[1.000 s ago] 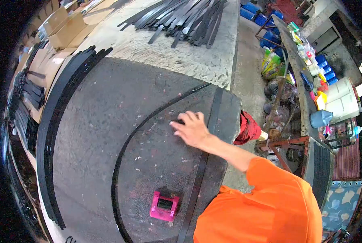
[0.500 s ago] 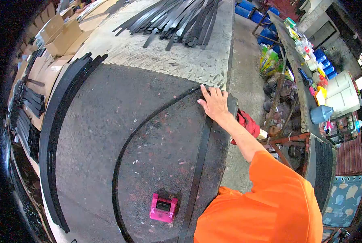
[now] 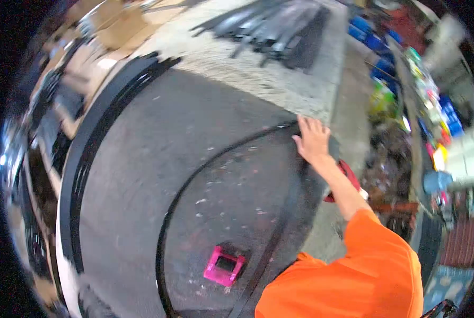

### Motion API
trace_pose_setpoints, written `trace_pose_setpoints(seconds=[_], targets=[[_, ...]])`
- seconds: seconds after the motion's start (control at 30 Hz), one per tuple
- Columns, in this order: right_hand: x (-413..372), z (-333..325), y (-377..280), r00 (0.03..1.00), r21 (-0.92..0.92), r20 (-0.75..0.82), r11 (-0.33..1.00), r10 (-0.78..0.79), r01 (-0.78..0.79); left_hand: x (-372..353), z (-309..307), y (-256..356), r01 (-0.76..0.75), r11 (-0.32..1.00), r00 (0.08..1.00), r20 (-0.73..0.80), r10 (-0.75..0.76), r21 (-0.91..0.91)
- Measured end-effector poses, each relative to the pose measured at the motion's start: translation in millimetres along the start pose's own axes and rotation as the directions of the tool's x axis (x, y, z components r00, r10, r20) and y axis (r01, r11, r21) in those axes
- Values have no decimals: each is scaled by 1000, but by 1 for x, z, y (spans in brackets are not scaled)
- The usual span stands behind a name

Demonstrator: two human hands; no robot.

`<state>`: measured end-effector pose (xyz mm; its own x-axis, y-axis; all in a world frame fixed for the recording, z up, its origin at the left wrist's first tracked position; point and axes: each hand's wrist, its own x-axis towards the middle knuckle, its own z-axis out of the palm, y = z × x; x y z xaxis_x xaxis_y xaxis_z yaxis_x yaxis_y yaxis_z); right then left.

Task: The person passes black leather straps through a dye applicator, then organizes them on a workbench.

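My right hand [image 3: 313,139] lies palm down at the far right corner of the dark work surface [image 3: 125,212], its fingers stretched and apart. Under or beside the fingertips is the upper end of a thin black strip [image 3: 186,185], which bows to the left and runs down toward the near edge. A straight, flat black strip [image 3: 271,246] runs from near the hand toward me. Between the two strips sits a pink square object with a dark centre [image 3: 224,265]. My left hand is out of view.
Curved black strips [image 3: 73,196] are stacked along the left edge. A pile of straight black strips [image 3: 274,29] lies at the far end. Cardboard [image 3: 115,32] is at the far left. On the right are a red bundle [image 3: 348,177] and a cluttered bench with a blue bucket [image 3: 437,182].
The view has turned and blurred, so the surroundings sit further right and lower. My right hand stays at the strip's end, fingers still spread.
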<state>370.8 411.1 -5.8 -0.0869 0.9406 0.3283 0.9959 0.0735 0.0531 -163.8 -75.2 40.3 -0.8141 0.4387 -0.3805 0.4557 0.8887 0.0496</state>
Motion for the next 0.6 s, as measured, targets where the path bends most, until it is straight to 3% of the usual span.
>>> trace_pose_setpoints(seconds=[0.03,0.07,0.1,0.13,0.2,0.27,0.3,0.43,0.6], targets=[[5,0,-12,999,-42,11,998,-50,50,-4,-2,3,-10,998,999,-45,13,61],[10,0,-24,989,-37,56,990,-136,138,37,49,-72,-59,985,992,-116,41,-164],[17,-2,-37,966,-23,59,967,-251,252,30,59,-69,-77,989,947,-320,32,-130],[25,8,-48,931,-19,-10,931,-364,364,27,45,-56,-57,994,970,-242,34,-91],[39,1,-77,868,-1,59,869,-494,495,29,34,-39,64,997,987,-146,-70,-47],[55,21,-88,812,39,128,821,-570,570,37,31,-48,6,1000,990,-139,-6,1],[64,4,-107,804,70,261,841,-534,536,47,28,-55,-13,999,985,-173,22,48],[122,30,-151,792,55,181,810,-583,584,110,-3,-91,-60,982,950,-290,112,180],[214,58,-249,800,34,184,817,-572,576,224,-68,-78,-49,967,938,-322,130,248]])
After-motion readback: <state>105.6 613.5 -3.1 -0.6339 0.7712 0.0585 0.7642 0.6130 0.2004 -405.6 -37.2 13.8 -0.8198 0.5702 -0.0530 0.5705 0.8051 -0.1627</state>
